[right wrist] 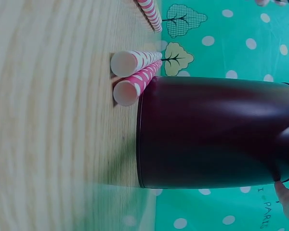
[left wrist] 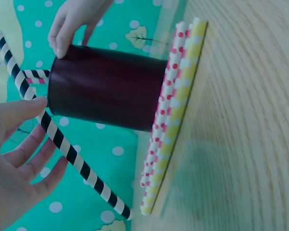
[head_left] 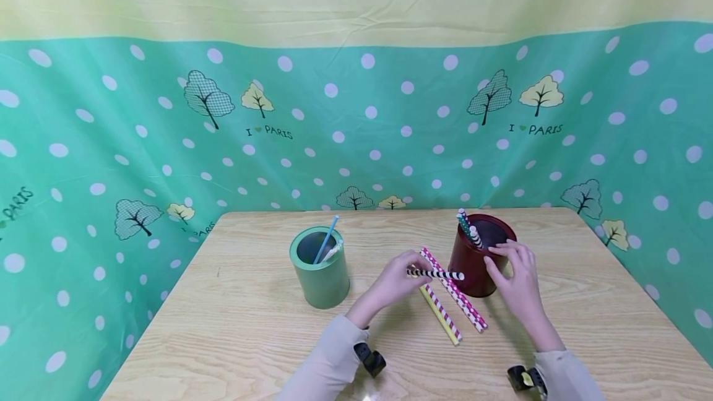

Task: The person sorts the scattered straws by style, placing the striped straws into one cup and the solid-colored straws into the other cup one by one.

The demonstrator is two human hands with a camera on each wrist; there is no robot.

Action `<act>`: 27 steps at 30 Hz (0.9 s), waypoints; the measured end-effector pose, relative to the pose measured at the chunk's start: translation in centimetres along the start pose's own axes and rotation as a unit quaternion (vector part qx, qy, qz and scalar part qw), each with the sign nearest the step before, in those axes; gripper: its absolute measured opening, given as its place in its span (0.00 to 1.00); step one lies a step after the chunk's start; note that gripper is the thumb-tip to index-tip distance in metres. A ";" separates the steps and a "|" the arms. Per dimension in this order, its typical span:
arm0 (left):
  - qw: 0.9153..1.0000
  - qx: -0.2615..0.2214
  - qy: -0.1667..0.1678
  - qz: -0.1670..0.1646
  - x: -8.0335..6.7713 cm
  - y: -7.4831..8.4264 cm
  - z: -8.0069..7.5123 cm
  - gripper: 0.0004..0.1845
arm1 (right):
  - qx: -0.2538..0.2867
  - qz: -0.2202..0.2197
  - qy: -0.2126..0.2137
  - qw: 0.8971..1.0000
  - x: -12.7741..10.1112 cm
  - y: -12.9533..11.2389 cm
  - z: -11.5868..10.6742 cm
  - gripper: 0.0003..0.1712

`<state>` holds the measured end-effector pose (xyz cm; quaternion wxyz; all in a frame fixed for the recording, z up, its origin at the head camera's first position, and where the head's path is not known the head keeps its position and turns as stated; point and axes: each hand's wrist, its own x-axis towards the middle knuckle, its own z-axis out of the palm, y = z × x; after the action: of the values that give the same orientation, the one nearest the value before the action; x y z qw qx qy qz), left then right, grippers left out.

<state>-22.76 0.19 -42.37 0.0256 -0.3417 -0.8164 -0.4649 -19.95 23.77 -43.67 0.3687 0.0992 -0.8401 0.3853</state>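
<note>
My left hand (head_left: 397,280) pinches a black-and-white striped paper straw (left wrist: 72,154) between thumb and fingers, held up over the table near the dark red cylindrical container (head_left: 472,278). On that container's rim is my right hand (head_left: 519,277), thumb and fingers gripping the edge. Several patterned straws (head_left: 470,231) stand inside it, leaning to the left. Beneath the left hand lie loose paper straws: pink dotted ones (head_left: 466,307), a purple-striped one (head_left: 445,314) and a yellow one (head_left: 437,314). In the right wrist view, straw ends (right wrist: 126,92) show beside the container's base.
To the left stands a green cylindrical container (head_left: 323,286) holding a blue straw (head_left: 327,240) and a pale patterned straw (head_left: 334,250). The wooden table (head_left: 223,327) ends at the back against a green dotted curtain (head_left: 312,122).
</note>
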 end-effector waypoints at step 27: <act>0.964 -0.230 0.126 -0.039 1.4 6.7 -2.5 0.10 | 0.004 -0.003 0.007 1.000 0.0 0.1 0.1 0.11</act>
<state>-20.63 1.21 -35.53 0.0310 -0.2452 -0.6900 -0.6803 -20.03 23.79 -43.77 0.3748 0.1004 -0.8357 0.3887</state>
